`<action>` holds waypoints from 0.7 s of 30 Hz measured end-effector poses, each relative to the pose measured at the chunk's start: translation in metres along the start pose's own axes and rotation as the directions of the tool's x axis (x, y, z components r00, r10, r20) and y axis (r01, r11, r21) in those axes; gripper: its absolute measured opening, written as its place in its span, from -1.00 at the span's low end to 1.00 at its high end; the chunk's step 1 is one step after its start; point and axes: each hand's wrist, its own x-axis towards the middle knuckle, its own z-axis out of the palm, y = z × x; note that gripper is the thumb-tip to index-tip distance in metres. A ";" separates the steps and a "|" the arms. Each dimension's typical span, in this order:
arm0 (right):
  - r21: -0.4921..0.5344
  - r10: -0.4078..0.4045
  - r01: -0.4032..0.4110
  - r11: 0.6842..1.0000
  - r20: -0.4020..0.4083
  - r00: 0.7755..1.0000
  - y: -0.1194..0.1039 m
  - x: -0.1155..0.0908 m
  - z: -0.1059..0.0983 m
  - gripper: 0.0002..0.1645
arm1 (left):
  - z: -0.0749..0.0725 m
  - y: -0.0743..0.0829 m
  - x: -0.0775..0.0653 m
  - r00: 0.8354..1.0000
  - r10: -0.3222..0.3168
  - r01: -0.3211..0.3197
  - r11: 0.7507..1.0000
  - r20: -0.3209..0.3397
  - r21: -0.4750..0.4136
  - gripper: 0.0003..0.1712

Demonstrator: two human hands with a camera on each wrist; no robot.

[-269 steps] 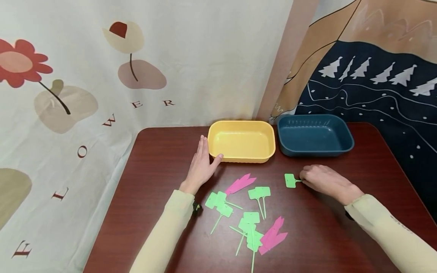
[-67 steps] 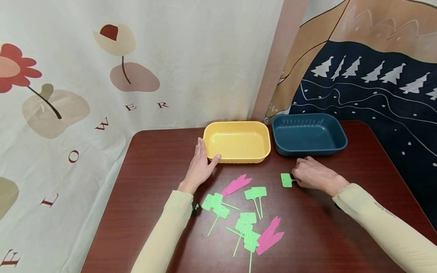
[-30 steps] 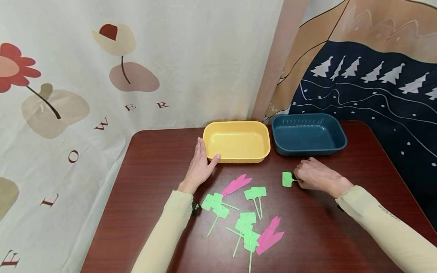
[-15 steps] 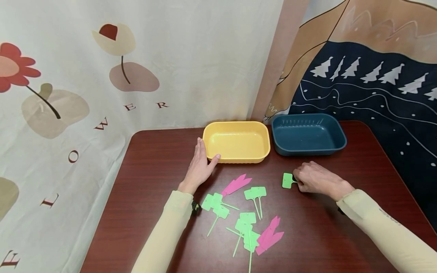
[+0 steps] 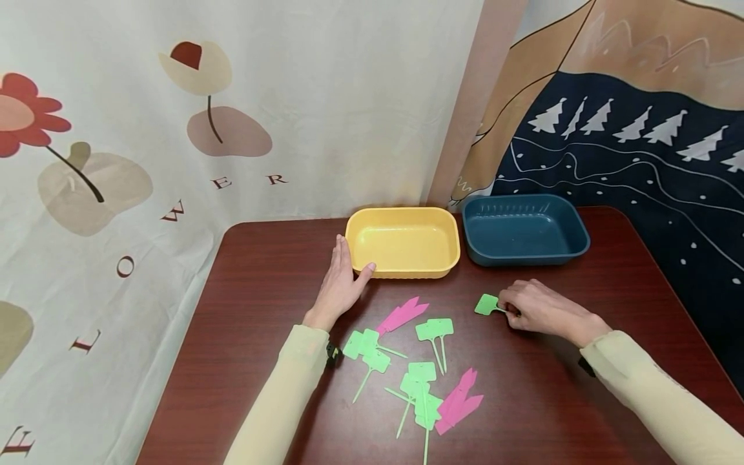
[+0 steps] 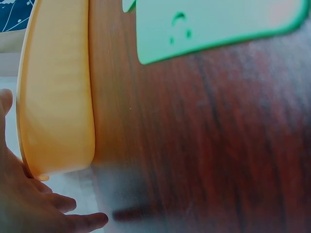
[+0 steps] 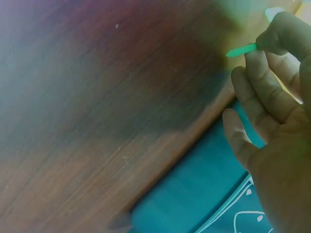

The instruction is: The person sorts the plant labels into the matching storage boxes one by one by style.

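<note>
My right hand (image 5: 540, 307) pinches the stem of a green T-shaped plant label (image 5: 486, 305) between thumb and fingers, in front of the blue basin. In the right wrist view the stem's pointed tip (image 7: 241, 50) sticks out past the thumb. My left hand (image 5: 338, 284) rests with straight fingers against the left end of the yellow basin (image 5: 407, 274), its thumb at the front rim. Several more green plant labels (image 5: 376, 360) lie in loose groups on the table, with pink pointed plant labels (image 5: 402, 315) behind them and more pink labels (image 5: 459, 408) nearer the front.
The blue basin (image 5: 526, 261) stands to the right of the yellow one at the back of the brown table (image 5: 250, 310). Both basins have bare floors. Printed curtains (image 5: 325, 103) hang right behind the table's back edge.
The right hand has shifted slightly down and toward the front, and the held green label now tilts off the table plane. The left hand and the other labels have stayed put.
</note>
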 end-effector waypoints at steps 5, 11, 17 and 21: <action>0.001 0.023 -0.023 1.000 -0.053 0.998 -0.002 -0.001 -0.004 -0.82 | -0.001 0.000 0.000 1.000 0.005 -0.005 1.000 -0.003 0.000 0.13; -0.020 0.002 -0.004 1.000 -0.136 0.991 -0.009 0.005 -0.015 -0.88 | -0.002 0.001 -0.002 1.000 -0.002 0.002 1.000 0.001 -0.003 0.12; -0.017 -0.014 0.010 1.000 -0.242 0.970 -0.025 0.019 -0.032 -0.85 | -0.003 0.001 -0.002 1.000 -0.008 0.008 1.000 0.006 -0.012 0.13; -0.001 0.021 -0.023 1.000 -0.305 0.952 -0.037 0.034 -0.041 -0.80 | -0.002 0.001 -0.002 1.000 0.000 0.000 1.000 -0.001 -0.013 0.13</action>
